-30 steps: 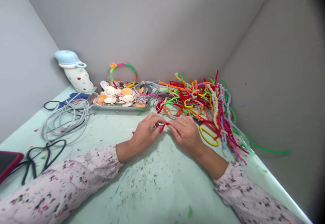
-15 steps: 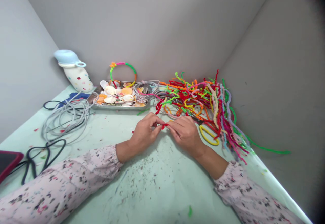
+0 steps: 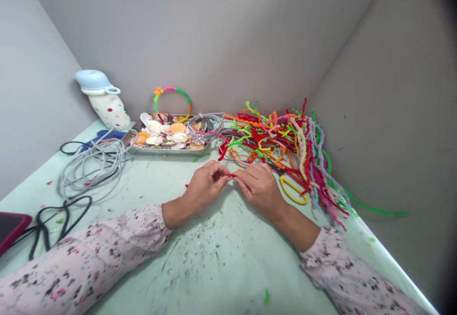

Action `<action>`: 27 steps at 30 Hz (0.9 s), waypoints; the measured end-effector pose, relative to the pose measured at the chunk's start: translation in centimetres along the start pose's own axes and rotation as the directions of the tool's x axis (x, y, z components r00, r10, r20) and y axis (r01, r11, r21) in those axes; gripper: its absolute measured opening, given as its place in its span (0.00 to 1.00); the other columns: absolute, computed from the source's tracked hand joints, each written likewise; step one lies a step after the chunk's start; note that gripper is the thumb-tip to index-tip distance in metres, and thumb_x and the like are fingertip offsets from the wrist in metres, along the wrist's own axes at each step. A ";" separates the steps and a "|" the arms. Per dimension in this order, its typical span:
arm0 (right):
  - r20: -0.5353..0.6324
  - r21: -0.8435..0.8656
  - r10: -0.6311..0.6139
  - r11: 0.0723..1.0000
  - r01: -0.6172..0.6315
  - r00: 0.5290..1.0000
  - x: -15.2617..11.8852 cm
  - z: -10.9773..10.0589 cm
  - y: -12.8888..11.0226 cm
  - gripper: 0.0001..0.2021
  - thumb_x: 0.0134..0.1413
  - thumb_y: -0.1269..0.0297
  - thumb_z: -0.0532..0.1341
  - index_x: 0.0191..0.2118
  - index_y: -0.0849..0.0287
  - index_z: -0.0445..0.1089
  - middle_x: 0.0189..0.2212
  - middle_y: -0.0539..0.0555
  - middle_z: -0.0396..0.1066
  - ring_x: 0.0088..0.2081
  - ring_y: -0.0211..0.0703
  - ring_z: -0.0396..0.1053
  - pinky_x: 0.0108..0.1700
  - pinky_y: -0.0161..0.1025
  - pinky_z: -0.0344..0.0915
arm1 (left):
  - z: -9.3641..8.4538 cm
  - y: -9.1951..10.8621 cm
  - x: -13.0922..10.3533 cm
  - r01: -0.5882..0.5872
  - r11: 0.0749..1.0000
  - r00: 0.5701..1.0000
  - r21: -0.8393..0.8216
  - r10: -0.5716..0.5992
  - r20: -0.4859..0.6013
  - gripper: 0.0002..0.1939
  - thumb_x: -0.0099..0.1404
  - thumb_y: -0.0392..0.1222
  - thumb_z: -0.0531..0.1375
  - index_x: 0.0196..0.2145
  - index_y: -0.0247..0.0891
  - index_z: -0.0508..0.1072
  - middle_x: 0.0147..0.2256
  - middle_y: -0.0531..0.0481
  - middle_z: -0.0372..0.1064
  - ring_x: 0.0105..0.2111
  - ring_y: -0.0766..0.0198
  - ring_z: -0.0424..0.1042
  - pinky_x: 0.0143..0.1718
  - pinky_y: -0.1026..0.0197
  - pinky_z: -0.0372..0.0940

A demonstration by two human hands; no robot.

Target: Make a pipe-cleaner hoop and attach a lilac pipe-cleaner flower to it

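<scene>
My left hand (image 3: 206, 181) pinches one end of a short red pipe cleaner (image 3: 231, 176) between thumb and forefinger. The fingertips of my right hand (image 3: 260, 186) are closed on its other end, so only a small twisted bit shows between the two hands. Just beyond my right hand lies a tangled heap of pipe cleaners (image 3: 260, 136) in many colours. The yellow handle of a pair of scissors (image 3: 293, 190) sticks out beside that hand, its blades partly hidden under the heap.
A metal tray (image 3: 167, 151) of seashells stands at the back, with a colourful pipe-cleaner ring (image 3: 183, 93) upright in it. To the left are a coiled grey cable (image 3: 89, 172), a black cord (image 3: 66, 219), a white bottle (image 3: 109, 110) and a red-edged device (image 3: 14, 229). Walls enclose the table.
The red piece between my fingertips shows a little less and lies flatter than before. Both hands stay almost in place.
</scene>
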State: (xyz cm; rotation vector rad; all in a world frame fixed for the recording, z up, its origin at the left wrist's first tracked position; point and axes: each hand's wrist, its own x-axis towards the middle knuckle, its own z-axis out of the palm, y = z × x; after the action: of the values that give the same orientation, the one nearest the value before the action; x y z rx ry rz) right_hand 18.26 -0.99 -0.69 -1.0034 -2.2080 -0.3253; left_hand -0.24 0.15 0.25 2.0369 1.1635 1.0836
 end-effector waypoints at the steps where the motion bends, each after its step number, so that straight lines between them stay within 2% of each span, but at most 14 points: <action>1: -0.001 -0.001 0.003 1.000 -0.003 1.000 0.0 0.0 0.0 0.07 0.60 0.68 0.57 0.37 0.59 0.73 0.30 0.53 0.73 0.36 0.43 0.67 0.44 0.43 0.58 | 0.0 0.0 0.0 -0.010 1.000 1.000 0.003 0.010 0.001 0.03 0.61 0.37 0.59 0.31 0.36 0.72 0.30 0.52 0.69 0.30 0.67 0.65 0.31 0.65 0.59; 5: -0.002 0.003 0.008 1.000 -0.008 1.000 0.1 -0.1 0.0 0.07 0.60 0.68 0.57 0.37 0.59 0.72 0.30 0.53 0.73 0.37 0.43 0.67 0.44 0.43 0.58 | 0.0 -0.1 -0.1 -0.030 0.999 0.999 0.032 0.031 -0.013 0.03 0.62 0.38 0.59 0.32 0.36 0.72 0.30 0.52 0.69 0.31 0.67 0.66 0.32 0.65 0.59; 12: -0.005 0.012 -0.007 1.000 0.007 1.000 -0.1 0.1 0.1 0.08 0.61 0.67 0.56 0.37 0.59 0.73 0.29 0.53 0.73 0.36 0.43 0.67 0.44 0.43 0.58 | -0.2 0.4 -0.2 0.011 1.000 1.000 0.025 -0.011 -0.026 0.06 0.61 0.40 0.59 0.28 0.36 0.71 0.27 0.52 0.69 0.28 0.67 0.65 0.30 0.65 0.58; 18: 0.003 -0.001 -0.033 0.999 0.033 0.999 0.0 0.0 -0.1 0.07 0.60 0.67 0.56 0.37 0.59 0.73 0.29 0.53 0.72 0.37 0.43 0.66 0.45 0.42 0.58 | -0.2 0.6 -0.1 0.158 0.979 0.987 -0.131 -0.156 0.022 0.10 0.59 0.43 0.60 0.25 0.35 0.69 0.23 0.54 0.65 0.24 0.69 0.61 0.26 0.66 0.56; 24: 0.011 -0.034 -0.069 0.997 0.069 0.998 0.1 0.0 -0.4 0.08 0.61 0.67 0.56 0.36 0.58 0.73 0.27 0.53 0.71 0.34 0.42 0.65 0.47 0.43 0.58 | 0.0 0.1 0.1 0.337 0.896 0.941 -0.290 -0.319 0.110 0.10 0.57 0.42 0.60 0.22 0.35 0.65 0.19 0.57 0.59 0.21 0.71 0.55 0.23 0.66 0.51; 27: 0.010 -0.031 -0.060 0.998 0.061 0.998 0.1 0.1 -0.3 0.08 0.61 0.67 0.56 0.36 0.58 0.73 0.28 0.53 0.71 0.35 0.42 0.65 0.46 0.43 0.58 | 0.2 -0.1 0.1 0.356 0.877 0.935 -0.324 -0.331 0.131 0.10 0.57 0.42 0.59 0.23 0.35 0.65 0.19 0.58 0.58 0.20 0.71 0.55 0.23 0.66 0.51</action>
State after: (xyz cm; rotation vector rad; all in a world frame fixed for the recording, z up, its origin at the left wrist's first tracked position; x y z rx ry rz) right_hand 17.96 -1.09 -0.64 -0.9578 -2.2513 -0.3838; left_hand -0.09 0.24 0.14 1.5173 1.1527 0.9485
